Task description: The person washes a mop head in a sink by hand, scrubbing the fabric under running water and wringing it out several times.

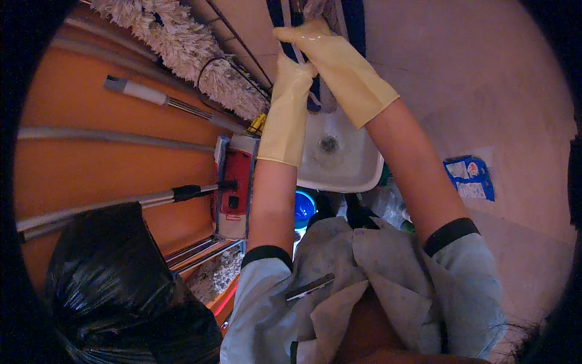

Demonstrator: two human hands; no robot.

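Note:
Both my hands wear pale yellow rubber gloves that look wet. They are close together above the far part of a white sink [359,175] with a drain [328,144]. My left hand [294,68] is closed around a dark, pale-striped strip of cloth [313,101], whose lower end hangs towards the basin. Just beyond it, my right hand [313,38] grips the same cloth higher up, thumb stretched across to the left. Greyish material [320,9] shows behind the right hand, partly cut off by the picture's edge. My fingertips are mostly hidden.
Along the orange wall [113,168] at left stand several poles, a shaggy mop head [182,50] and a red flat mop head [236,182]. A black plastic bag [122,291] bulks at lower left. Below the sink is a blue bucket [303,209]. A blue packet [470,177] lies at right.

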